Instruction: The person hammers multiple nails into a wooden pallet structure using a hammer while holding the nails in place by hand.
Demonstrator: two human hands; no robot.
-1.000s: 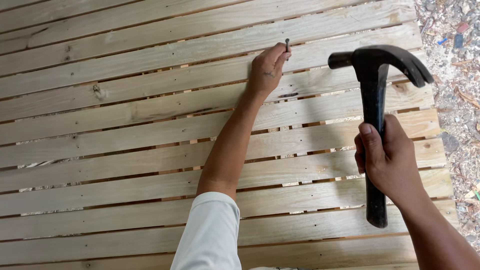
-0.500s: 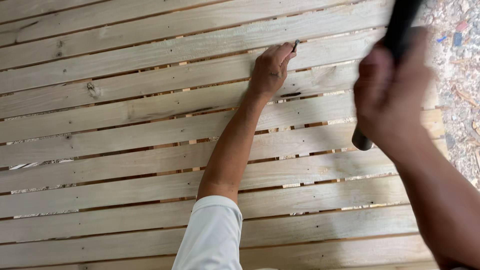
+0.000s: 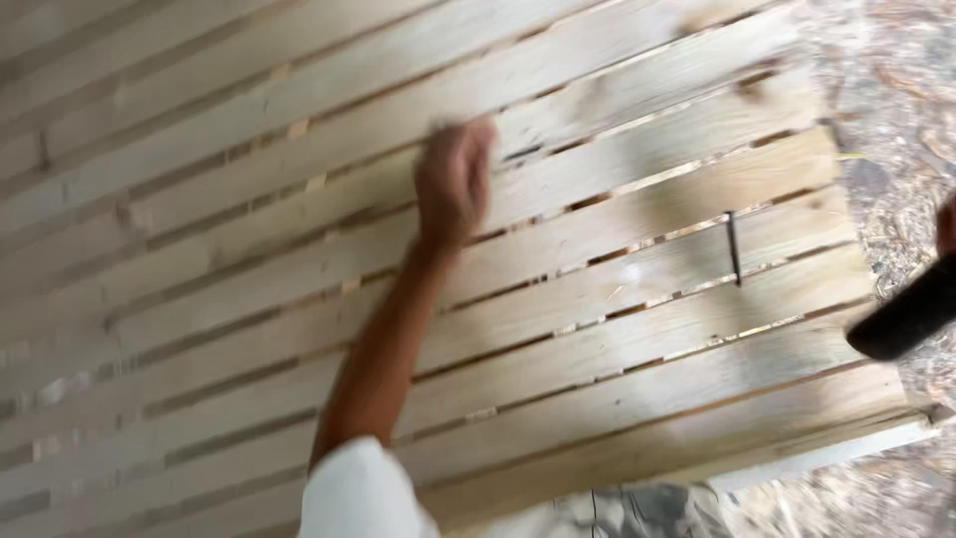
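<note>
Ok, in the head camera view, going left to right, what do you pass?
White sleeve → left hand on the wooden slats → dark nail → black hammer handle at the right edge, over debris-strewn ground.

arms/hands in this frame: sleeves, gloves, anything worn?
Left hand is bare: no glove, and no watch or ring shows through the motion blur. The forearm is bare up to a white sleeve that starts near the elbow. Of the right hand only a sliver shows at the frame edge, too little to tell.
</note>
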